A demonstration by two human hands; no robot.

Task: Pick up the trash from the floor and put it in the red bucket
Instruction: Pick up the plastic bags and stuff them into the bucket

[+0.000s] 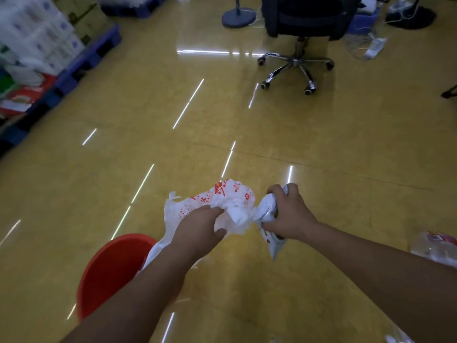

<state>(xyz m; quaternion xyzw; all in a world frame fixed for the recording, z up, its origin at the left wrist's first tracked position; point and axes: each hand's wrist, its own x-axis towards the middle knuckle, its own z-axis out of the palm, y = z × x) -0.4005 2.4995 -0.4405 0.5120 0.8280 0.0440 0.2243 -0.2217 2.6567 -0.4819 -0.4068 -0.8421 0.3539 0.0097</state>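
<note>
Partway through, judging by what lies where. Nothing seen inside red bucket (106, 268), low and left of left hand (197, 229); interior partly hidden behind forearm. Gripping crumpled white plastic bag (232, 199), red-printed, in left hand. Clenching small white wrapper (265, 209) in right hand (289, 214), just beside the bag. Both off the floor (247, 293), not yet binned. Left to collect: clear plastic (435, 246), possibly packaging, well right of right hand.

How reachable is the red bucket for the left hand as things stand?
Probably yes. The bucket stands open just below and left of the left hand, nothing between them; the bag it grips trails toward the rim. The right hand, gripping a wrapper, is clear on the other side.
</note>
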